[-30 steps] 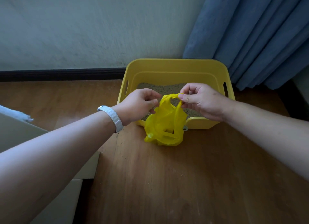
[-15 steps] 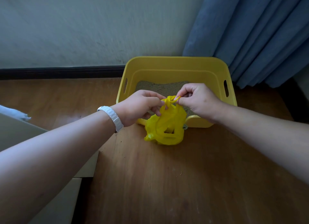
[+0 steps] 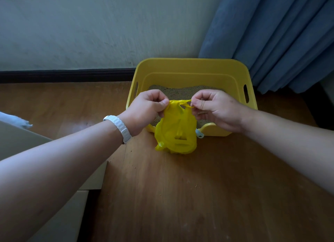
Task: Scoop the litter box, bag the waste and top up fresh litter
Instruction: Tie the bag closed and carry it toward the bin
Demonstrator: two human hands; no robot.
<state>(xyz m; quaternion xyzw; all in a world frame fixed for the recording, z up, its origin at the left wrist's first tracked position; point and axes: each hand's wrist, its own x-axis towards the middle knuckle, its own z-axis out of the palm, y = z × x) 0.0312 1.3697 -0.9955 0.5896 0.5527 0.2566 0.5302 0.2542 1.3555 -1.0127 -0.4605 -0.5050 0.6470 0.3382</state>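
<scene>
While both sets of fingers are curled on it, the yellow bag [image 3: 176, 135] hangs btwn them in the head view, right in front of the litter box's near wall. Left hand [image 3: 146, 109] pinches one end of the bag's twisted handles [image 3: 180, 102] btwn thumb and forefinger, other fingers tucked into the palm. Right hand [image 3: 215, 108] does the same w/ the other end.

That handle strip runs taut left-to-right, from one hand to the other, above the box's near part. Below it the bag's body has its long axis top-to-bottom, neck up at the hands, bulging base down by the wooden floor [image 3: 180, 187]. Can't tell whether the base touches the boards or hangs just clear.

Litter box [image 3: 189, 68], also yellow, sits on the floor close to the wall [image 3: 90, 24] and dark skirting [image 3: 63, 75], long side across the view. Grey-brown litter [image 3: 180, 92] lies inside, partly hidden by both hands. The bag covers the middle of the box's near rim.

A small pale-blue piece [image 3: 199, 134] pokes out just right of the bag at that rim; too little shows to say what it is. Blue curtain [image 3: 280, 33] hangs by the box's far right corner. White wristband [image 3: 120, 127] on the left wrist. Pale boards [image 3: 18, 142] lie at the left edge, w/ a white object [image 3: 16, 119] beyond them, well apart from the box.
</scene>
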